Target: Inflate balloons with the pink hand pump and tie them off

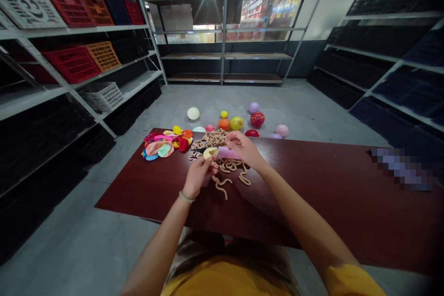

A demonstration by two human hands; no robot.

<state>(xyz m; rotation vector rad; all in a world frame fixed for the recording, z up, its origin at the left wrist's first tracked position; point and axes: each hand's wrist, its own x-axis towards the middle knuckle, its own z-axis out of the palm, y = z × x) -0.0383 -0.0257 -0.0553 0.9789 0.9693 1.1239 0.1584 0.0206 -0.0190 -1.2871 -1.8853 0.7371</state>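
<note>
My left hand [198, 176] pinches the pale yellow neck end of an uninflated balloon [210, 152] over the dark red table [312, 194]. My right hand [244, 147] grips the pink body of that same balloon [228, 152], stretched between both hands. Under the hands lie several tan squiggly bands [227, 173]. A larger heap of these tan bands [215, 138] sits just beyond. To the left lies a pile of flat colourful balloons [165, 143].
Several inflated balloons [236, 123] lie on the grey floor past the table's far edge. Metal shelves with red, orange and white crates [71, 62] line the left side. Dark shelving stands at the right and back. A blurred patch [398, 169] lies on the table's right.
</note>
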